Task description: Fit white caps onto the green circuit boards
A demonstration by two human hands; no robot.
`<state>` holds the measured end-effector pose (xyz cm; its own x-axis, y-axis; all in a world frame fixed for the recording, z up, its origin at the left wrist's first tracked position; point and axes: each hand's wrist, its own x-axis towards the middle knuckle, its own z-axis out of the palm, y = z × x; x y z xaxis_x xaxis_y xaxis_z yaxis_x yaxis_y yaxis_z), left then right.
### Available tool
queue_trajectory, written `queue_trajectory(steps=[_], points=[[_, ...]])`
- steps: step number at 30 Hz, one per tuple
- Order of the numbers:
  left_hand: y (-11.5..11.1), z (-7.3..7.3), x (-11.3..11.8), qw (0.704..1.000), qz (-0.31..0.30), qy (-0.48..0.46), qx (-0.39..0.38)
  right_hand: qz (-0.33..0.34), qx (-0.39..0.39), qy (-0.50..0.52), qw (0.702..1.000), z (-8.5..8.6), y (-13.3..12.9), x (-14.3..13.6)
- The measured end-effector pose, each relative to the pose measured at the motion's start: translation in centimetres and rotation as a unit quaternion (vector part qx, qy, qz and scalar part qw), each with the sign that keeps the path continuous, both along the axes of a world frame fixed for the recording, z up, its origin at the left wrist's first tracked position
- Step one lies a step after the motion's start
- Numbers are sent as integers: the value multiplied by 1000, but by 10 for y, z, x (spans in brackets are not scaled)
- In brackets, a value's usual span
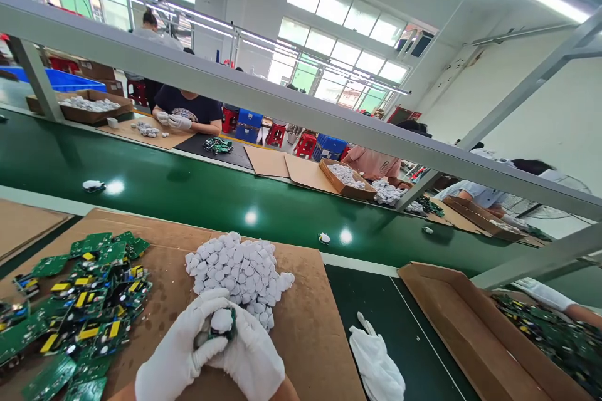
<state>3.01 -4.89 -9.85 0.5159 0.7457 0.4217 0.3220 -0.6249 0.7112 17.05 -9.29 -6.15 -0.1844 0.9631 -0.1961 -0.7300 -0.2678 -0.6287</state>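
Note:
In white gloves, my left hand [183, 351] and my right hand [254, 348] close together around a small green circuit board [232, 329]. A white round pad [222, 320] lies on top of the board, and my left thumb is just below it. Most of the board is hidden by my fingers. Right behind my hands, a heap of white round pads [237, 269] rests on a cardboard sheet [310, 326]. To the left lies a pile of green circuit boards [84, 301] with yellow and black components.
A white cloth or glove [376, 360] lies right of the cardboard. Beyond it stands an open cardboard box [451, 313], with more circuit boards [550, 332] and a co-worker's gloved hand. A green conveyor belt [197, 194] carries a few scattered pieces. Co-workers sit across it, under a metal frame [282, 100].

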Motion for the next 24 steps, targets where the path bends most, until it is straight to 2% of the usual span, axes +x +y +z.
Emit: queue_trajectory(steps=[2,6,8,14,20,24], points=[[2,5,-1,999,8,9,35,2,-1,46,999,-4,0,1],[5,13,-2,983,-19,39,180,12,-16,113,993,-17,1,0],[5,13,-2,972,-21,56,226,10,-10,130,991,-18,0,-1],[1,3,0,964,26,79,251,14,27,122,992,-2,-2,-3],[1,-3,1,954,41,87,285,-38,-21,150,988,-7,-1,-6],[1,-2,-1,973,43,65,215,-27,-8,168,985,-7,2,-8]])
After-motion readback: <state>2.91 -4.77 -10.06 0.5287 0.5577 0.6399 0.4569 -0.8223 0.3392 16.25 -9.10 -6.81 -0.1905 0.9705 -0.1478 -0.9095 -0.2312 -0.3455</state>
